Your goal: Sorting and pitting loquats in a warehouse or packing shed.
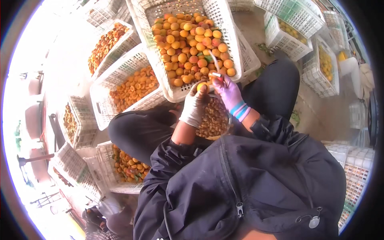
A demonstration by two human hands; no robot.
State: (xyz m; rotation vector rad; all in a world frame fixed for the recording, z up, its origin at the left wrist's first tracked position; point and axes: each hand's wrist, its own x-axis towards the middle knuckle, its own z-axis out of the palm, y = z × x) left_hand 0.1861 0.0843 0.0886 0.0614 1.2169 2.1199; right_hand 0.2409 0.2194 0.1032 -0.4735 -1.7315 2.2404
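My left hand (195, 105), in a whitish glove, holds a whole apricot (202, 87) at the near rim of a white plastic crate (172, 96). Close beside it, my right hand (229, 93), in a purple glove with blue bands at the wrist, grips a small tool with a white-and-orange end (217, 75); its exact kind cannot be told. Many whole apricots (187, 45) and a few leaves lie in the tilted crate. Below my hands, between my legs, a round container holds a heap of brown apricot pits (213, 117).
Left of the main crate, a white crate (103, 105) holds halved apricots (135, 88). More fruit crates stand at the far left, lower left (126, 189) and upper right (288, 45). Loose leaves (295, 117) lie on the floor at right. A person's pale sleeve or leg (351, 72) shows at far right.
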